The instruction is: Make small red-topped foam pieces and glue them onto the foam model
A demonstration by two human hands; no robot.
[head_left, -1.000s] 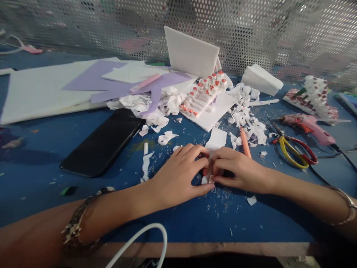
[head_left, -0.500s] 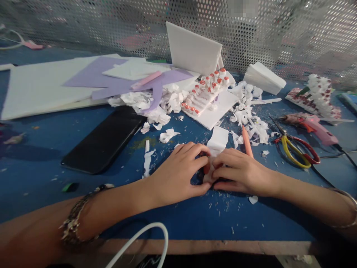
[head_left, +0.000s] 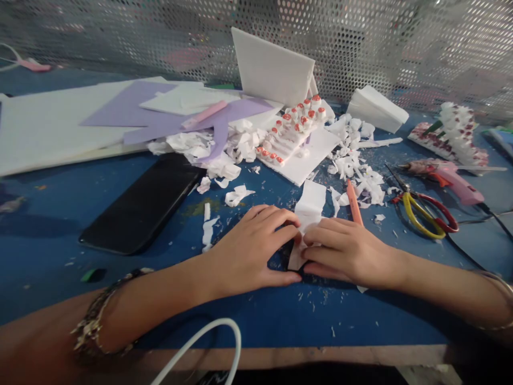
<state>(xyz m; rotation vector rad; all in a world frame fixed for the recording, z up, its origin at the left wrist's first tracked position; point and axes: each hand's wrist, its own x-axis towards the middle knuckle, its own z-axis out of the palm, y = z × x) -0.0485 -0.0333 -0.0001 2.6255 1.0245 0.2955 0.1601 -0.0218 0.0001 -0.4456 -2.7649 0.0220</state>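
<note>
Touching a white paper strip [head_left: 312, 197] that is lying on the blue table [head_left: 276, 321], we are working with both hands at its near part. The far end of the strip is extending beyond our fingertips. Our left hand [head_left: 256, 248] is arching at the strip's left edge, thumb and fingers standing apart. Our right hand [head_left: 352, 254] is curling its fingers over the right side of the strip; we are not seeing enough to tell whether thumb and fingers are closing on the paper. An orange pen [head_left: 355, 204] is lying just beyond the right hand. Farther right, red-and-yellow-handled scissors [head_left: 428, 216] are resting near a pink glue gun [head_left: 459, 182]. To the left, a black phone [head_left: 142, 206] is lying flat. Paper scraps [head_left: 356, 166] and a white piece bearing red-topped rolls [head_left: 298, 123] are occupying the area beyond the strip.
</note>
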